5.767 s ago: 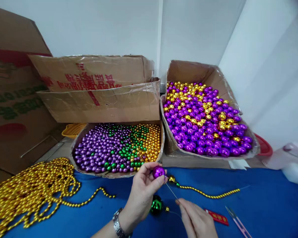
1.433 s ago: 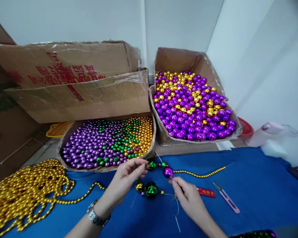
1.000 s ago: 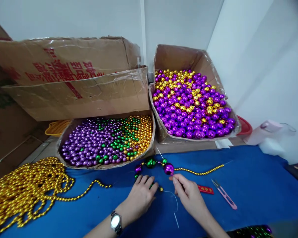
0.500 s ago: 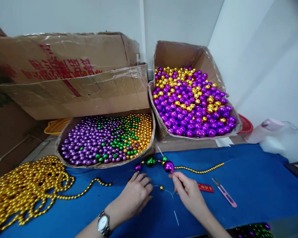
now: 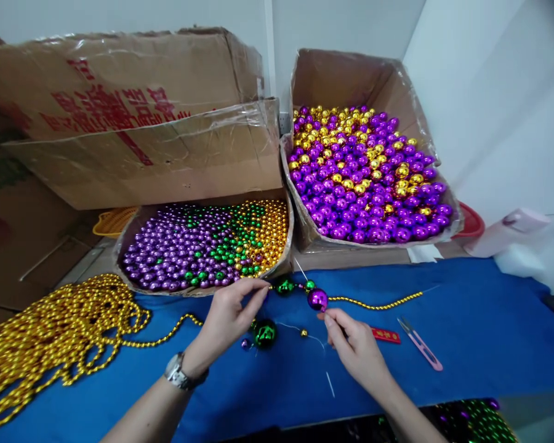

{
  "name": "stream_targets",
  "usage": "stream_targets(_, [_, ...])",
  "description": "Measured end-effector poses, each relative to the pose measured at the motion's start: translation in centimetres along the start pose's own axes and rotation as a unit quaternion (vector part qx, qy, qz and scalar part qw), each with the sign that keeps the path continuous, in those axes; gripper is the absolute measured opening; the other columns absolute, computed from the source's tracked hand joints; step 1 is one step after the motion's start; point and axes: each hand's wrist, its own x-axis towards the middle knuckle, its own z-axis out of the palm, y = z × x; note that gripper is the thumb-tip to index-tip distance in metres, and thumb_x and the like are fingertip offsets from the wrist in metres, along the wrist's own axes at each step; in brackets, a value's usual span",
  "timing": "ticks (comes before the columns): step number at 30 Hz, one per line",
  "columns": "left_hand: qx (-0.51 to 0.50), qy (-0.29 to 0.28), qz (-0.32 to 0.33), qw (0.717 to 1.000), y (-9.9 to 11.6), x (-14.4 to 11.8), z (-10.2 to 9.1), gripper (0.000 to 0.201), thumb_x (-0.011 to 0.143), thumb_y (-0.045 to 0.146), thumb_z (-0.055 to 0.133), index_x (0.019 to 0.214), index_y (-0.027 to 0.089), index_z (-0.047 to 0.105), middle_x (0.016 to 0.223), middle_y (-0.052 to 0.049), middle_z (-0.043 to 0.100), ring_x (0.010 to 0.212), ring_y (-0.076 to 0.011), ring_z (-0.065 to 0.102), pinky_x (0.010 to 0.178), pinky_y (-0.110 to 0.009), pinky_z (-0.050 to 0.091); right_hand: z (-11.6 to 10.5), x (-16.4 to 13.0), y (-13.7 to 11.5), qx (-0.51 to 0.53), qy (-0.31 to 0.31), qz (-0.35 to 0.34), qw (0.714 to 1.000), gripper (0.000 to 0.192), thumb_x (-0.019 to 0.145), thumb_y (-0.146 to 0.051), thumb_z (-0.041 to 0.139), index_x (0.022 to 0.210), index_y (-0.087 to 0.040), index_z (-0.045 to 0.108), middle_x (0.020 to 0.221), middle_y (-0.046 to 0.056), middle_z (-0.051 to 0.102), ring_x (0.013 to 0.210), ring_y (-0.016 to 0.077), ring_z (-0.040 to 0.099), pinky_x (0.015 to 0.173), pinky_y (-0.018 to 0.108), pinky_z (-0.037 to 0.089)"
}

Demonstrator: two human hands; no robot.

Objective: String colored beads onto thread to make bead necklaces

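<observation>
- Blue cloth (image 5: 493, 332): lies under the work, its back edge reaching the boxes.
- Printed cardboard (image 5: 212, 147): stands beyond the back edge, left of middle, blocking the view behind it.
- Tall box (image 5: 341, 77): beyond the back edge, right of middle, heaped with purple and gold balls; partly hides a red basin (image 5: 471, 223).
- Low box (image 5: 292, 243): at the back edge, left of middle, full of small purple, green and gold beads; partly hides a yellow basket (image 5: 113, 223).
- Gold strands (image 5: 64, 332): piled at the left edge, one end trailing toward the left hand.
- Left hand (image 5: 231, 311): fingertips narrowed on the bead string (image 5: 285, 287), covering its left part, near the back edge's middle.
- Right hand (image 5: 353, 338): pinches the lower end of the purple ball (image 5: 317, 299).
- Snips (image 5: 421, 346): toward the right edge, apart from both hands.
- Red tag (image 5: 386, 335): beside the right hand, partly hidden.
- Large green ball (image 5: 264, 333): nearer the front edge than the bead string.
- Gold bead (image 5: 303, 333): on thread between the hands.
</observation>
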Motion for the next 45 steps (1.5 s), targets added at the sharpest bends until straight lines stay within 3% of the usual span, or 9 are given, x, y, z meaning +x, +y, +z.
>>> stream_targets(3, [-0.045, 0.007, -0.05, 0.998, 0.4, 0.1, -0.6, 0.019, 0.087, 0.03, 0.054, 0.095, 0.018, 0.066, 0.087, -0.003, 0.069, 0.076, -0.0162, 0.063, 0.066, -0.024, 0.047, 0.2, 0.1, -0.2, -0.003, -0.003, -0.005, 1.0, 0.035, 0.095, -0.039, 0.036, 0.099, -0.018, 0.064, 0.056, -0.002, 0.057, 0.05, 0.0119, 0.057, 0.048, 0.019, 0.036])
stream_targets(8, [-0.124, -0.044, -0.1, 0.986, 1.1, 0.2, 0.3, 0.024, 0.087, 0.035, 0.053, 0.093, 0.016, 0.066, 0.082, -0.004, 0.068, 0.069, -0.0149, 0.059, 0.059, -0.023, 0.045, 0.4, 0.2, -0.7, -0.009, -0.007, -0.02, 1.0, 0.032, 0.096, -0.035, 0.036, 0.098, -0.019, 0.064, 0.059, -0.001, 0.059, 0.055, 0.0126, 0.059, 0.052, 0.019, 0.038])
stream_targets(16, [-0.333, -0.078, -0.157, 0.927, 2.1, 0.6, 3.3, 0.034, 0.082, 0.035, 0.061, 0.109, 0.015, 0.059, 0.102, -0.009, 0.066, 0.089, -0.019, 0.061, 0.075, -0.029, 0.05, 1.0, -0.1, -1.3, -0.039, -0.023, -0.058, 0.997, 0.029, 0.097, -0.032, 0.035, 0.094, -0.019, 0.061, 0.061, -0.001, 0.059, 0.056, 0.0129, 0.057, 0.055, 0.02, 0.037])
stream_targets(21, [-0.377, -0.087, -0.183, 0.904, 2.5, 0.6, 3.7, 0.029, 0.082, 0.036, 0.06, 0.102, 0.014, 0.062, 0.087, -0.006, 0.065, 0.074, -0.0144, 0.059, 0.066, -0.025, 0.048, 1.7, -0.2, -1.1, -0.041, -0.037, -0.081, 0.995, 0.026, 0.097, -0.028, 0.034, 0.085, -0.02, 0.056, 0.065, -0.001, 0.058, 0.057, 0.012, 0.055, 0.056, 0.021, 0.035])
stream_targets(29, [-0.404, -0.069, -0.195, 0.891, 2.5, 0.3, 3.9, 0.028, 0.081, 0.035, 0.063, 0.099, 0.014, 0.062, 0.085, -0.005, 0.066, 0.075, -0.014, 0.059, 0.067, -0.024, 0.047, 2.0, 0.0, -1.0, -0.034, -0.039, -0.084, 0.995, 0.025, 0.097, -0.028, 0.035, 0.085, -0.021, 0.056, 0.064, -0.002, 0.056, 0.057, 0.0117, 0.053, 0.055, 0.021, 0.036])
stream_targets(33, [-0.39, -0.087, -0.181, 0.899, 2.6, 0.9, 3.1, 0.03, 0.082, 0.036, 0.061, 0.103, 0.015, 0.063, 0.094, -0.007, 0.067, 0.082, -0.0164, 0.061, 0.072, -0.026, 0.049, 1.5, 0.2, -1.1, -0.025, -0.017, -0.081, 0.996, 0.028, 0.097, -0.031, 0.034, 0.085, -0.02, 0.057, 0.062, -0.001, 0.057, 0.056, 0.0125, 0.056, 0.055, 0.02, 0.037])
stream_targets(36, [-0.38, -0.058, -0.157, 0.91, 2.8, 2.8, 2.1, 0.03, 0.085, 0.038, 0.057, 0.105, 0.016, 0.062, 0.1, -0.008, 0.066, 0.087, -0.0179, 0.062, 0.073, -0.028, 0.051, 0.6, 0.4, -1.4, -0.014, 0.018, -0.072, 0.997, 0.031, 0.096, -0.034, 0.033, 0.087, -0.02, 0.059, 0.06, 0.0, 0.058, 0.057, 0.0135, 0.059, 0.056, 0.019, 0.041])
stream_targets(40, [-0.31, -0.021, -0.065, 0.948, 3.7, 7.6, 1.3, 0.029, 0.086, 0.037, 0.055, 0.103, 0.014, 0.063, 0.094, -0.008, 0.068, 0.082, -0.0177, 0.063, 0.073, -0.029, 0.052, -0.1, 0.7, -1.1, 0.002, 0.067, -0.073, 0.995, 0.035, 0.095, -0.038, 0.034, 0.086, -0.02, 0.062, 0.056, 0.0, 0.058, 0.054, 0.0137, 0.06, 0.055, 0.018, 0.044])
stream_targets(45, [-0.094, 0.021, 0.1, 0.99, 5.0, 14.6, 2.4, 0.024, 0.089, 0.029, 0.049, 0.101, 0.014, 0.063, 0.09, -0.006, 0.069, 0.08, -0.0168, 0.064, 0.074, -0.028, 0.051, 0.4, 0.8, 0.6, 0.009, 0.105, -0.065, 0.992, 0.039, 0.094, -0.043, 0.035, 0.081, -0.021, 0.064, 0.051, 0.0, 0.056, 0.047, 0.0131, 0.058, 0.052, 0.017, 0.044])
